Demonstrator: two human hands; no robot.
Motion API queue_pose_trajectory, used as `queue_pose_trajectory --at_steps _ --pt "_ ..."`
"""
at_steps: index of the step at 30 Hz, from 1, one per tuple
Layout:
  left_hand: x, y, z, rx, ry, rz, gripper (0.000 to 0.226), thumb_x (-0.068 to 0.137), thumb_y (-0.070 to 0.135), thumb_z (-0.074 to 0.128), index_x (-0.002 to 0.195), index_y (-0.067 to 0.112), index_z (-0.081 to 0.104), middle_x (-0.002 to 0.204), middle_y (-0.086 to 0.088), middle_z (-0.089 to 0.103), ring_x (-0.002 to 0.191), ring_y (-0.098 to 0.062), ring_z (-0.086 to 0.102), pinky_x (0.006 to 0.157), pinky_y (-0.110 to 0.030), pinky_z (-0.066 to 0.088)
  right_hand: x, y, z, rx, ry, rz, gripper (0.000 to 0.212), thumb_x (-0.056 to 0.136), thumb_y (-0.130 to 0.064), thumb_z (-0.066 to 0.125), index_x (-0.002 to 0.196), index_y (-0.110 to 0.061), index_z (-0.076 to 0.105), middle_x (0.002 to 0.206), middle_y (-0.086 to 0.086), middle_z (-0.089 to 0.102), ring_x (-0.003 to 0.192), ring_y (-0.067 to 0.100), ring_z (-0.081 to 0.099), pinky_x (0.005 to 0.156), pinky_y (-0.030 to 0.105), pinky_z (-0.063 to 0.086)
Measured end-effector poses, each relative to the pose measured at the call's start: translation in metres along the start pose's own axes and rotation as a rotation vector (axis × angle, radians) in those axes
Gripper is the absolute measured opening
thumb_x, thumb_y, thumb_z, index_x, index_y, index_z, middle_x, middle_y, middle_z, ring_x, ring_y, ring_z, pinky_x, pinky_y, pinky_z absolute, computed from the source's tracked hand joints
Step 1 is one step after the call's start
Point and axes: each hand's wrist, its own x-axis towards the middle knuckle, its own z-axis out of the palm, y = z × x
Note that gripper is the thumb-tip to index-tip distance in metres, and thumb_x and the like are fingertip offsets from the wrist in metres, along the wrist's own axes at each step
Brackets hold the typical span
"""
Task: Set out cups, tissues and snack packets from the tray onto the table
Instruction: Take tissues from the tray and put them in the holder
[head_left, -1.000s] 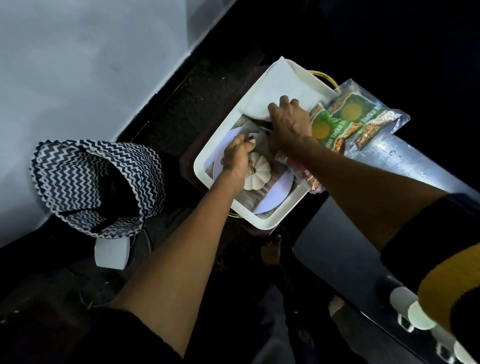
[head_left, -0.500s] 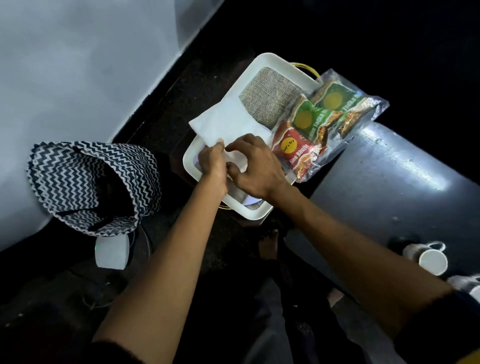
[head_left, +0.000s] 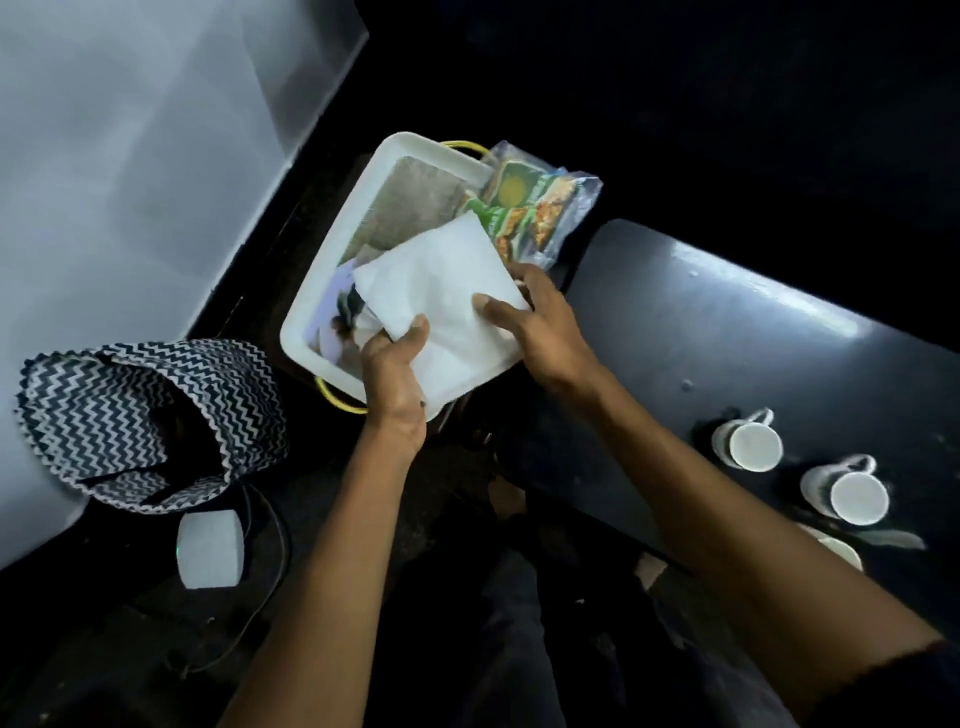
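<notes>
A stack of white tissues (head_left: 441, 291) is held over the near right part of the white tray (head_left: 332, 270). My left hand (head_left: 395, 379) grips its near edge and my right hand (head_left: 540, 327) grips its right side. Snack packets in a clear bag (head_left: 535, 208) lie on the tray's far right corner, partly over its rim. A burlap mat (head_left: 415, 208) covers the tray floor at the far end. Two white cups (head_left: 748, 441) (head_left: 852, 493) stand on the dark table (head_left: 727, 322) to the right, and a third cup (head_left: 841, 551) shows beside my right forearm.
A zigzag-patterned bag (head_left: 145, 421) stands open on the floor at the left, with a small white device (head_left: 210, 548) and a cable below it. A pale wall (head_left: 130, 156) runs along the left. The tray has yellow handles (head_left: 337, 402).
Both hands have lifted the white tissues off the tray's left side and carried them toward the right. The view has shifted, and more of the table with the cups shows.
</notes>
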Motion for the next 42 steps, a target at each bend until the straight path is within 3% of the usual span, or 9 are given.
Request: queue_pose_trajectory --at_steps 6,9,13,15,19,25,30,35,42 --pt "-0.042 -0.039 0.062 0.178 -0.102 -0.093 0.03 0.094 0.006 0.061 0.123 0.007 0.067 0.11 -0.003 0.077 0.1 -0.022 0.074 0.09 -0.04 0.059 -0.038 0.043 -0.092 0.277 0.132 0.144 0.032 0.071 -0.024 0.079 0.101 -0.017 0.069 0.084 -0.009 0.076 0.075 0.005 0.073 0.061 0.018 0.053" --pt "-0.062 -0.063 0.096 0.288 -0.164 -0.112 0.018 0.092 0.005 0.064 0.097 0.016 0.077 0.096 0.001 0.08 0.089 -0.02 0.075 0.076 -0.032 0.061 -0.064 0.071 -0.143 0.289 0.254 0.172 0.032 0.069 -0.014 0.081 0.096 -0.021 0.066 0.076 -0.012 0.074 0.07 0.005 0.073 0.062 0.021 0.056" --pt "-0.09 -0.096 0.14 0.473 -0.209 -0.108 0.015 0.091 0.005 0.064 0.09 0.016 0.074 0.084 0.003 0.079 0.077 -0.018 0.075 0.062 -0.027 0.06 -0.095 0.103 -0.202 0.318 0.408 0.216 0.042 0.064 -0.013 0.083 0.098 -0.023 0.061 0.088 -0.001 0.069 0.066 0.005 0.071 0.061 0.025 0.058" --pt "-0.105 -0.114 0.163 0.53 -0.236 -0.095 0.016 0.091 0.004 0.064 0.091 0.017 0.074 0.086 0.002 0.079 0.079 -0.018 0.076 0.063 -0.027 0.06 -0.112 0.117 -0.231 0.309 0.433 0.233 0.042 0.065 -0.013 0.083 0.099 -0.024 0.061 0.089 0.001 0.069 0.066 0.004 0.071 0.06 0.024 0.056" --pt "-0.137 -0.145 0.204 0.634 -0.318 -0.097 0.016 0.091 0.006 0.066 0.094 0.02 0.074 0.093 -0.001 0.08 0.087 -0.021 0.077 0.075 -0.035 0.063 -0.147 0.146 -0.281 0.291 0.448 0.303 0.026 0.067 -0.012 0.082 0.087 -0.019 0.067 0.091 0.007 0.076 0.084 0.024 0.075 0.076 0.041 0.062" --pt "-0.182 -0.192 0.257 0.721 -0.41 -0.108 0.019 0.087 0.002 0.071 0.088 0.021 0.071 0.084 0.006 0.08 0.082 -0.017 0.078 0.073 -0.035 0.064 -0.195 0.169 -0.344 0.073 0.551 0.339 0.02 0.069 -0.021 0.08 0.083 -0.022 0.066 0.08 -0.012 0.072 0.071 0.006 0.069 0.055 0.02 0.051" --pt "-0.203 -0.225 0.286 0.759 -0.402 -0.11 0.016 0.091 0.005 0.067 0.088 0.02 0.071 0.086 0.004 0.079 0.084 -0.019 0.077 0.072 -0.032 0.063 -0.214 0.18 -0.378 -0.007 0.623 0.359 0.017 0.072 -0.02 0.078 0.078 -0.024 0.063 0.076 -0.015 0.066 0.074 0.008 0.067 0.061 0.025 0.054" --pt "-0.196 -0.239 0.288 0.839 -0.376 -0.089 0.016 0.093 0.01 0.064 0.082 0.02 0.071 0.096 -0.01 0.078 0.094 -0.031 0.075 0.083 -0.046 0.061 -0.212 0.187 -0.381 0.037 0.641 0.389 0.02 0.074 -0.02 0.078 0.074 -0.029 0.061 0.076 -0.014 0.066 0.073 0.006 0.067 0.057 0.03 0.058" --pt "-0.178 -0.231 0.273 0.851 -0.373 -0.082 0.009 0.09 0.006 0.068 0.087 0.013 0.073 0.092 -0.01 0.078 0.079 -0.017 0.071 0.079 -0.039 0.061 -0.203 0.198 -0.363 0.067 0.653 0.408 0.013 0.071 -0.014 0.08 0.08 -0.02 0.072 0.082 0.0 0.075 0.075 0.015 0.068 0.073 0.031 0.057"
